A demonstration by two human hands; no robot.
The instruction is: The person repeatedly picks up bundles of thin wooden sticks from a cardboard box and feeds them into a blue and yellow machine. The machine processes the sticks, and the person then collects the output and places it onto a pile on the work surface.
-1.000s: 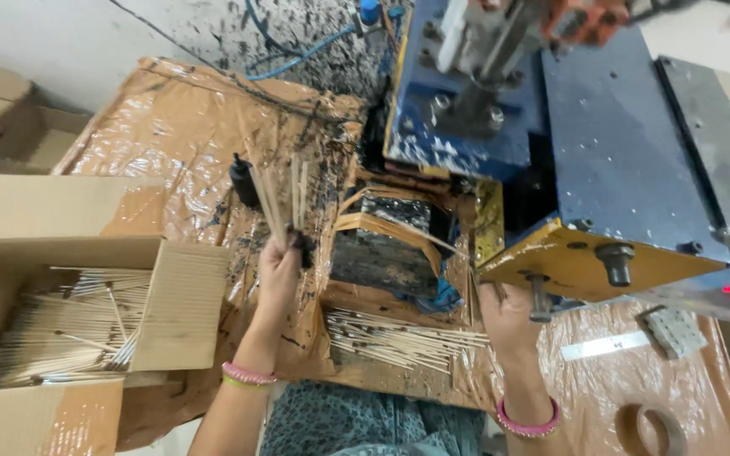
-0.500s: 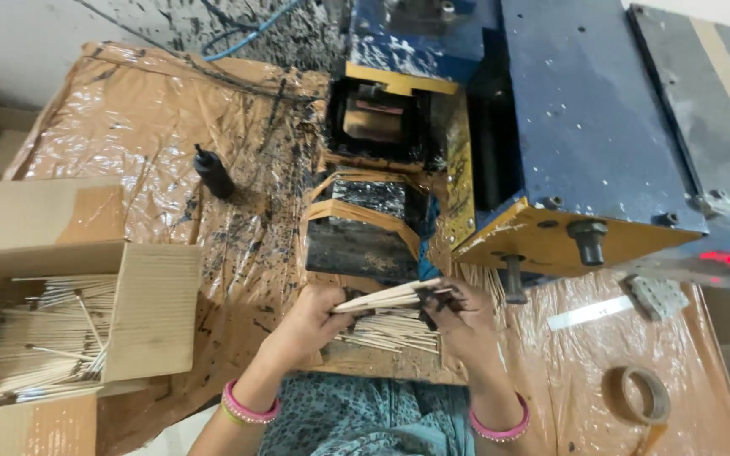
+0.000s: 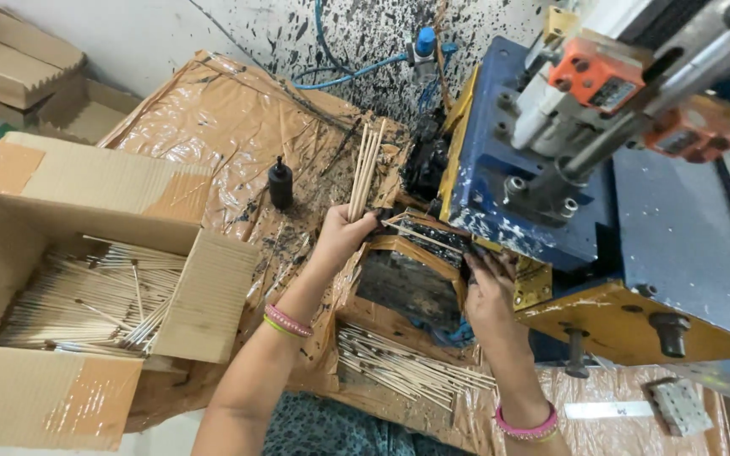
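One open cardboard box [image 3: 86,279], one black bottle [image 3: 280,184], two stick piles [image 3: 407,371].

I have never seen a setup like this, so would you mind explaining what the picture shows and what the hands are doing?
The picture comes from a camera worn on the person's head, looking down at their own two bare hands. The left hand holds a bundle of thin sticks upright. The right hand rests at the edge of a blue and yellow machine. The table is covered in brown plastic spattered with black. More sticks lie in a pile near the person and fill a cardboard box. A small black bottle stands nearby.
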